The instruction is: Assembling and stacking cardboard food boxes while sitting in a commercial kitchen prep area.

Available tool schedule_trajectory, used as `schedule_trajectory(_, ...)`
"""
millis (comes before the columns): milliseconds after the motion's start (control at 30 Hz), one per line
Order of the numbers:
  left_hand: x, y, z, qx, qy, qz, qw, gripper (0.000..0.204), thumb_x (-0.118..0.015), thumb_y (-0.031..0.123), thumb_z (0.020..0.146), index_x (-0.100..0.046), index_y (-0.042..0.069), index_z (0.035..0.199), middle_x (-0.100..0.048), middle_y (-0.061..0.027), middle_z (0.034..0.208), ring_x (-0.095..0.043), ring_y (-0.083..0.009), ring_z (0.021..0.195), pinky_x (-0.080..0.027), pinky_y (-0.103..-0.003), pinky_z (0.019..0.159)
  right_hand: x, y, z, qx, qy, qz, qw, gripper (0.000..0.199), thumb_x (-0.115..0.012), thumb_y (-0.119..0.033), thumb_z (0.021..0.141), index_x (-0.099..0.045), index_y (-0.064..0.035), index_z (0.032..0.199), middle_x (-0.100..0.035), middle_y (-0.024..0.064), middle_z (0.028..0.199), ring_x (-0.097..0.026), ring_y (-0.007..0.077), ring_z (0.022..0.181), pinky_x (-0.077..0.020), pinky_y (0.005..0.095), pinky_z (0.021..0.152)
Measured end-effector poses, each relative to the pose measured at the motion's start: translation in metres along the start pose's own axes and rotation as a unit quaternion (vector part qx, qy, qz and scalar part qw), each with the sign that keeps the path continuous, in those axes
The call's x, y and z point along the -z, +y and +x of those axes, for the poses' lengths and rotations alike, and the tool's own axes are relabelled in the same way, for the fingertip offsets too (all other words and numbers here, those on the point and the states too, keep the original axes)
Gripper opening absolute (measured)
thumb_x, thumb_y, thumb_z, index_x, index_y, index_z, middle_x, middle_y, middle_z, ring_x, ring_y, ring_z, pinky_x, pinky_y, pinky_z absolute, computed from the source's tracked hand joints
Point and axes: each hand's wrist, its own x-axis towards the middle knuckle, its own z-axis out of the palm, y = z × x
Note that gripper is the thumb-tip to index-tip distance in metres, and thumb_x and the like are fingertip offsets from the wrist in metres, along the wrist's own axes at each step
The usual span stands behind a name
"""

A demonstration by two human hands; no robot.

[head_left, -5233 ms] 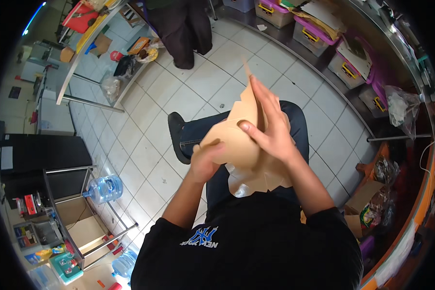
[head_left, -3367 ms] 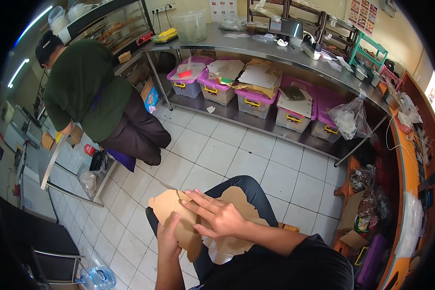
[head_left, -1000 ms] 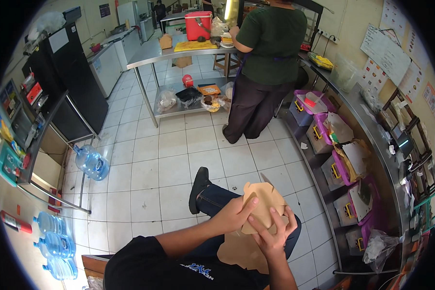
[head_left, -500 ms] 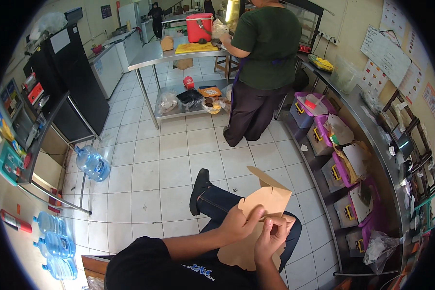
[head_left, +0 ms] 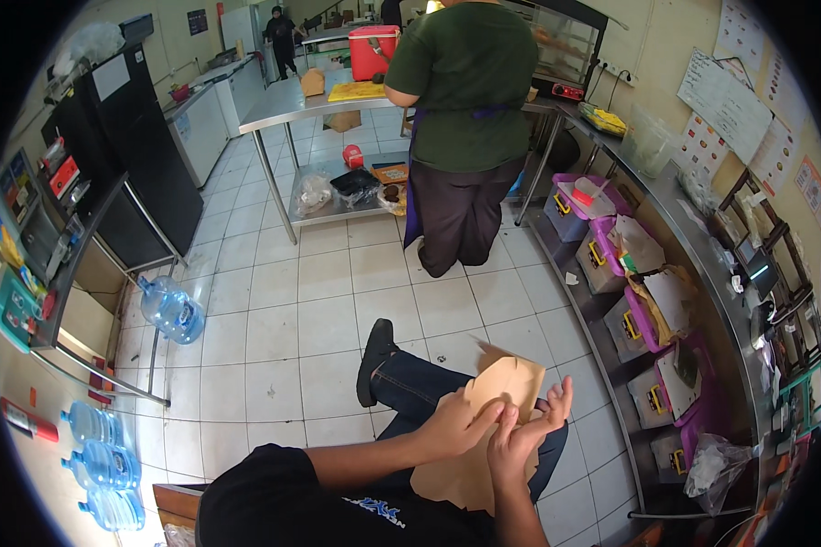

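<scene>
A brown cardboard food box [head_left: 511, 378], partly folded, is held up over my lap. My left hand [head_left: 461, 424] grips its left side, thumb pressed on the inner face. My right hand [head_left: 523, 436] is at its lower right edge; the thumb presses the board near my left thumb while some fingers stretch out past the right side. Part of the box's edge is hidden behind my right fingers. Below the hands, more flat brown cardboard [head_left: 447, 479] lies across my lap; whether it joins the box I cannot tell.
A person in a green shirt [head_left: 470, 91] stands at a steel table [head_left: 283, 114] bearing a red cool box [head_left: 372, 53]. Purple-lidded bins [head_left: 631, 319] line the shelf under the right counter. Large blue water bottles [head_left: 171, 310] stand at left. A black fridge [head_left: 141, 137] is behind them.
My right hand has loosened from a pinch, its fingers now stretched to the right. The box's upper flap has swung back and shows less. The person in green has shifted left.
</scene>
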Motion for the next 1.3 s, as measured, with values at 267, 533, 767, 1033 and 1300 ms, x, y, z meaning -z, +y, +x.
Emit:
schedule_trajectory(267,0.014,-0.003,-0.008,0.060,-0.112,0.018,0.992,0.038,-0.062,0.029,0.093,-0.059,-0.003,0.114,-0.065,-0.0243,0.105,-0.063,-0.0417,0.089,-0.051,-0.045,0.078,0.024,-0.014,0.014,0.111,-0.250,-0.302,0.913,0.084,-0.042,-0.066,0.095,-0.027,-0.0042,0.151,-0.010,0.0310,0.159,-0.006,0.0588,0.143,-0.0108,0.0693,0.111)
schedule_trajectory(533,0.022,-0.004,-0.013,0.069,-0.132,0.100,0.984,0.032,-0.057,0.030,0.095,-0.062,-0.001,0.103,-0.067,-0.0203,0.092,-0.064,-0.0410,0.083,-0.051,-0.048,0.078,0.019,0.006,0.022,0.216,-0.406,-0.211,0.862,0.104,-0.086,-0.049,0.064,-0.037,0.0026,0.140,-0.025,0.0340,0.153,-0.039,0.0525,0.129,-0.0373,0.0585,0.101)
schedule_trajectory(767,0.058,0.009,0.025,0.103,-0.353,-0.028,0.929,0.057,-0.053,0.053,0.099,-0.061,-0.001,0.116,-0.070,-0.0149,0.093,-0.069,-0.0233,0.084,-0.053,-0.034,0.076,0.020,0.003,0.016,0.153,-0.318,-0.115,0.929,0.124,-0.096,-0.029,0.056,-0.023,0.0001,0.151,-0.046,0.0280,0.139,-0.056,0.0423,0.115,-0.0482,0.0488,0.093)
schedule_trajectory(1033,0.057,0.001,0.001,-0.068,-0.395,0.164,0.901,0.073,-0.063,0.030,0.097,-0.025,0.003,0.153,-0.060,-0.0191,0.129,-0.059,-0.0310,0.116,-0.038,-0.043,0.105,0.052,0.034,0.016,-0.331,-0.168,0.233,0.899,0.103,-0.080,-0.027,0.086,-0.007,-0.0013,0.155,-0.045,0.0205,0.140,-0.054,0.0300,0.125,-0.0488,0.0373,0.102)
schedule_trajectory(1300,0.035,-0.053,-0.037,0.163,-0.233,-0.071,0.956,0.057,-0.051,0.011,0.100,-0.027,0.006,0.152,-0.056,-0.0154,0.131,-0.054,-0.0284,0.122,-0.038,-0.039,0.108,0.051,0.046,0.004,-0.347,-0.116,0.131,0.921,0.053,-0.055,-0.029,0.103,-0.037,-0.0014,0.144,-0.048,0.0191,0.141,-0.041,0.0246,0.134,-0.0320,0.0375,0.112)
